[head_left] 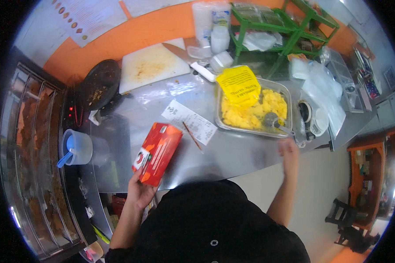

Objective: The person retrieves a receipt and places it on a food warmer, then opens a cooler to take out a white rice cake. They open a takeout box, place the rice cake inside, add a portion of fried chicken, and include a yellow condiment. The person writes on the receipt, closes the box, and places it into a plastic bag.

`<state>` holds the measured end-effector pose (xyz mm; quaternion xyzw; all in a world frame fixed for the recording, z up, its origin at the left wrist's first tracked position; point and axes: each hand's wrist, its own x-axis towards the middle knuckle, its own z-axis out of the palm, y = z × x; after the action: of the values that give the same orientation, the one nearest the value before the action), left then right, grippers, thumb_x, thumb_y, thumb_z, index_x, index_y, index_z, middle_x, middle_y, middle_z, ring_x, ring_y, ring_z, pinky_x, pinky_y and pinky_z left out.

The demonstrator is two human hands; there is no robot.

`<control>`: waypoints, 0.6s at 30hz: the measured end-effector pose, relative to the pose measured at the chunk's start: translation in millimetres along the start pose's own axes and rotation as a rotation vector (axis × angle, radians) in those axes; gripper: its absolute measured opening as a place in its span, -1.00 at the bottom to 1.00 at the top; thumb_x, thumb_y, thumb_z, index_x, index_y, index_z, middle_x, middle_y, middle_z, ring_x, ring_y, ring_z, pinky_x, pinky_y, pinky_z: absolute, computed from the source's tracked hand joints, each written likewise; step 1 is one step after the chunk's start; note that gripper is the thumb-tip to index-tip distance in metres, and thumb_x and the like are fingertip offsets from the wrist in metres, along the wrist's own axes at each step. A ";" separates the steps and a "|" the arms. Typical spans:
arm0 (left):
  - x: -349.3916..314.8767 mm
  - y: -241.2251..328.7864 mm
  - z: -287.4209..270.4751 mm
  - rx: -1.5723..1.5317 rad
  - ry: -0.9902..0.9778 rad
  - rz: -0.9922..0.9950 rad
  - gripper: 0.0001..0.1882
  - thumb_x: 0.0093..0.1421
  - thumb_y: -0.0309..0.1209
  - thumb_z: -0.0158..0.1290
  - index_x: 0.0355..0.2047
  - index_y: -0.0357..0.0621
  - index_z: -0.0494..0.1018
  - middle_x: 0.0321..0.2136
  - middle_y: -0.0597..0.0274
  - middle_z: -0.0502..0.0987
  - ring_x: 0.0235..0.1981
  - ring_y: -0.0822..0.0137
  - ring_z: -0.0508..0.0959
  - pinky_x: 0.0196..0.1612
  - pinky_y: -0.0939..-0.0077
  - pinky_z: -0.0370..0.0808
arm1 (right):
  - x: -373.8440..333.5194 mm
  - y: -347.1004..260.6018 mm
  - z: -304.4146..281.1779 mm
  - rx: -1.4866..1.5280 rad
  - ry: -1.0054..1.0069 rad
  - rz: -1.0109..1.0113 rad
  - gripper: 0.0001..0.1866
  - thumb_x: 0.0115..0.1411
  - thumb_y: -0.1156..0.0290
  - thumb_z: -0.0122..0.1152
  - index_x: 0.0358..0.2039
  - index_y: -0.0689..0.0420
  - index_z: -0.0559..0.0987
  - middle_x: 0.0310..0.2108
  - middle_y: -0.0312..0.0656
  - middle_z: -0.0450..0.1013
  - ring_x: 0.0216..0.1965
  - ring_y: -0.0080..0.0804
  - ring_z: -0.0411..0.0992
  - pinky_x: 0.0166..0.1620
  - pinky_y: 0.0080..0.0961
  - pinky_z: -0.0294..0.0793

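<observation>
Here, box (161, 151) in left grip (141, 193)

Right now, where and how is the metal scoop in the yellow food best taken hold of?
The metal scoop is probably best gripped by its handle's outer end, from the near right with the right hand: its head sits in the yellow food, while the handle slants toward the tray's near right corner.

Orange wall (162, 28) behind metal counter (232, 153); pale floor (320, 184); orange shelving (376, 175) at right
</observation>
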<state>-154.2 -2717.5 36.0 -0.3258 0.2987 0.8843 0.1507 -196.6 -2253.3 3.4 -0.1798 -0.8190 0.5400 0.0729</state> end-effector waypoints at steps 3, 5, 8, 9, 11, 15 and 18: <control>9.0 12.6 18.1 -0.041 -0.060 -0.059 -0.44 0.25 -0.18 0.03 0.17 -0.16 0.18 0.09 0.04 0.40 0.08 0.12 0.46 0.12 0.16 0.42 | -29.1 -59.5 102.3 0.020 -0.558 -0.235 -0.83 0.24 0.38 0.11 -0.33 0.21 0.59 -0.41 -0.19 0.51 -0.40 -0.48 0.46 -0.28 -0.54 0.46; 13.2 20.2 28.2 -0.055 -0.092 -0.100 -0.43 0.26 -0.18 0.01 0.18 -0.18 0.15 0.09 0.01 0.39 0.08 0.11 0.45 0.13 0.13 0.41 | -47.1 -90.3 156.1 0.153 -0.690 -0.332 -0.83 0.22 0.41 0.14 -0.45 0.22 0.58 -0.58 -0.28 0.45 -0.55 -0.62 0.37 -0.45 -0.58 0.38; 14.6 28.6 38.0 -0.019 -0.154 -0.100 -0.46 0.31 -0.15 -0.09 0.19 -0.17 0.16 0.12 0.02 0.37 0.08 0.14 0.45 0.13 0.17 0.42 | -66.4 -117.1 193.5 0.271 -0.706 -0.184 -0.78 0.25 0.37 0.12 -0.46 0.22 0.57 -0.65 -0.33 0.39 -0.58 -0.66 0.32 -0.49 -0.63 0.29; 14.4 30.7 39.4 -0.018 -0.169 -0.100 -0.46 0.31 -0.16 -0.09 0.20 -0.17 0.15 0.11 0.02 0.37 0.08 0.14 0.45 0.13 0.16 0.41 | -71.0 -121.9 200.9 0.321 -0.685 -0.143 -0.77 0.26 0.36 0.11 -0.47 0.23 0.57 -0.67 -0.34 0.38 -0.59 -0.68 0.30 -0.51 -0.64 0.26; 14.3 33.8 40.3 0.003 -0.209 -0.078 -0.47 0.32 -0.18 -0.09 0.20 -0.19 0.14 0.11 0.01 0.37 0.09 0.14 0.44 0.14 0.13 0.40 | -77.5 -127.6 211.5 0.374 -0.592 -0.127 -0.74 0.27 0.34 0.11 -0.49 0.23 0.56 -0.66 -0.34 0.38 -0.60 -0.68 0.29 -0.51 -0.67 0.24; 14.2 33.2 33.3 0.052 -0.182 -0.077 -0.47 0.32 -0.23 -0.09 0.19 -0.25 0.11 0.10 -0.03 0.37 0.11 0.12 0.43 0.17 0.08 0.36 | -87.7 -129.8 224.0 0.356 -0.518 0.011 -0.70 0.27 0.32 0.14 -0.52 0.25 0.54 -0.67 -0.34 0.37 -0.61 -0.70 0.27 -0.53 -0.69 0.21; 14.4 30.3 24.8 0.083 -0.234 -0.045 -0.51 0.31 -0.28 -0.04 0.14 -0.28 0.15 0.04 0.00 0.41 0.07 0.19 0.46 0.13 0.23 0.45 | -92.9 -127.9 230.7 0.341 -0.440 0.015 -0.72 0.24 0.30 0.19 -0.53 0.22 0.58 -0.74 -0.36 0.35 -0.66 -0.69 0.28 -0.54 -0.67 0.26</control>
<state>-190.9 -2724.5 54.5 -0.2203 0.3078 0.8996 0.2178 -210.6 -2531.0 33.1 -0.0496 -0.7112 0.6965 -0.0814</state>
